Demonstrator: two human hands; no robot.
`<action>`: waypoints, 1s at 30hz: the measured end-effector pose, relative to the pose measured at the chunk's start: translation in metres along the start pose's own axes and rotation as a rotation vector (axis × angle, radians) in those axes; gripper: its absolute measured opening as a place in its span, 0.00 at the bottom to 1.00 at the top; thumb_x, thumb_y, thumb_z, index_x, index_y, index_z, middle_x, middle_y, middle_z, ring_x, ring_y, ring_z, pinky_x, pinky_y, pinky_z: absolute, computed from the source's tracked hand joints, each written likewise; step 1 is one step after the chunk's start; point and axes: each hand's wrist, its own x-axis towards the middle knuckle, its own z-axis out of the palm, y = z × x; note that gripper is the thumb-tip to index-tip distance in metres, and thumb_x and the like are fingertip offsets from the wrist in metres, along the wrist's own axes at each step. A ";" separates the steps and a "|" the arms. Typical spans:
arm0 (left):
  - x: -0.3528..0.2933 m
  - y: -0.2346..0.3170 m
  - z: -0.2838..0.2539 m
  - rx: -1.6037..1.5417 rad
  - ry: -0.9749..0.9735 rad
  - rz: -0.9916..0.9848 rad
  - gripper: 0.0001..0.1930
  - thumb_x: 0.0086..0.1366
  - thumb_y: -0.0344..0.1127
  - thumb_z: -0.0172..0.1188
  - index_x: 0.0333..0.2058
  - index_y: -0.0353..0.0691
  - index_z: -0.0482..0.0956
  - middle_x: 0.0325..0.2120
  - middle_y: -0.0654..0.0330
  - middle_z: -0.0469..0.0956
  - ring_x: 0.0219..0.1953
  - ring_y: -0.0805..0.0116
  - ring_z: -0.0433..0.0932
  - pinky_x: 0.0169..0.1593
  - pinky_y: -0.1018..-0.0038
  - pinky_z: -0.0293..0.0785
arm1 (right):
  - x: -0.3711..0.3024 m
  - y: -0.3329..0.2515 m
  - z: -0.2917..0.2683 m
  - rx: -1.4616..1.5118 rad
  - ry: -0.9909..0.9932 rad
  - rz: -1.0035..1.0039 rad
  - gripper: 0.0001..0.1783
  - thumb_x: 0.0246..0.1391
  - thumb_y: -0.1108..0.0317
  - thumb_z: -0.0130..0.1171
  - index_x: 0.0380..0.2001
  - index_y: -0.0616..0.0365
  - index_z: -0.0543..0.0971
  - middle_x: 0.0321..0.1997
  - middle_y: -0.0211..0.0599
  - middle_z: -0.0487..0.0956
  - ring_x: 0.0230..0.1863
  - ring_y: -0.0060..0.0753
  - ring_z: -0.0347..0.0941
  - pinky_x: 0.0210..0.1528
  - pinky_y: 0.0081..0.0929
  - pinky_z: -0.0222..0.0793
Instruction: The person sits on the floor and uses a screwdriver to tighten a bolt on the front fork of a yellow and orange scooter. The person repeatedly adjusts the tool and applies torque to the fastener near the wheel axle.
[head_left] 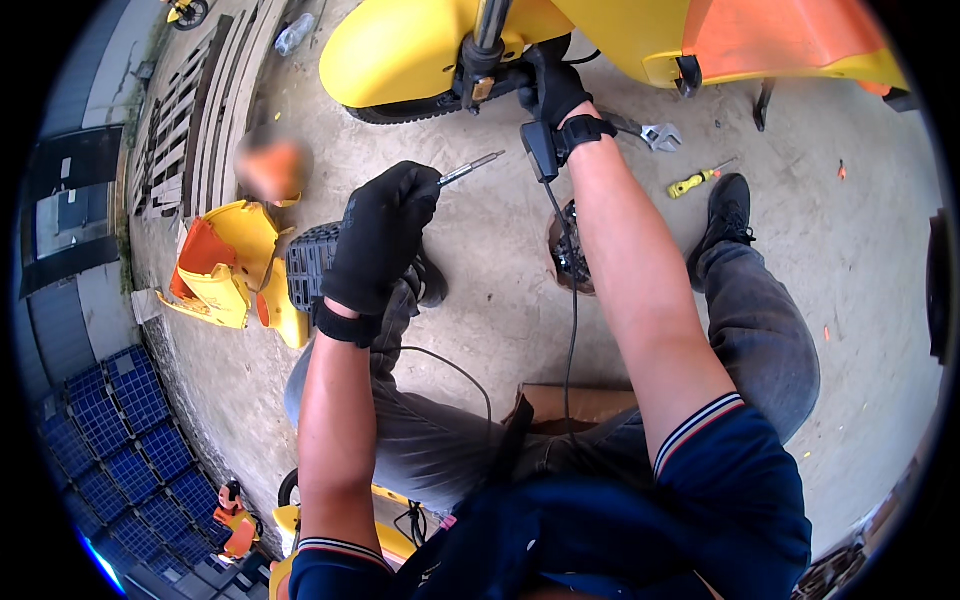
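Observation:
My gloved left hand (375, 235) is closed around a screwdriver (470, 168); its metal shaft points up and to the right, and the handle is hidden in the fist. Farther up, my gloved right hand (553, 85) reaches in beside the front wheel of a yellow scooter, close to the fork (484, 55). Its fingers are mostly hidden there, so what they touch does not show. The yellow front fender (395, 50) covers most of the dark tyre (420, 110). On my right wrist sits a black strapped device (540, 150) with a cable hanging from it.
An adjustable wrench (660, 137) and a yellow screwdriver (692, 184) lie on the concrete to the right. Between my legs stands a container of small dark parts (572, 250). At left are a black crate (312, 262), yellow body panels (230, 270) and wooden pallets (190, 120).

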 end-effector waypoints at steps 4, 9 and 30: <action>0.000 0.000 0.000 -0.001 0.017 0.021 0.04 0.60 0.27 0.54 0.32 0.33 0.74 0.18 0.62 0.70 0.23 0.77 0.66 0.30 0.78 0.67 | 0.005 0.004 -0.002 0.120 -0.032 0.019 0.20 0.58 0.50 0.45 0.30 0.54 0.75 0.22 0.28 0.74 0.20 0.20 0.66 0.21 0.18 0.62; 0.000 -0.001 0.000 -0.010 0.020 0.022 0.04 0.60 0.27 0.54 0.32 0.33 0.74 0.18 0.60 0.71 0.23 0.76 0.67 0.30 0.77 0.67 | 0.005 0.013 0.005 0.426 -0.025 0.008 0.15 0.56 0.53 0.51 0.30 0.55 0.73 0.21 0.28 0.71 0.20 0.19 0.64 0.20 0.15 0.59; 0.001 0.003 0.001 -0.025 -0.065 -0.118 0.05 0.61 0.25 0.53 0.35 0.31 0.74 0.23 0.65 0.72 0.29 0.80 0.65 0.35 0.79 0.67 | 0.005 0.008 0.008 0.278 -0.025 0.187 0.17 0.62 0.50 0.42 0.34 0.51 0.72 0.19 0.29 0.72 0.18 0.19 0.67 0.19 0.16 0.63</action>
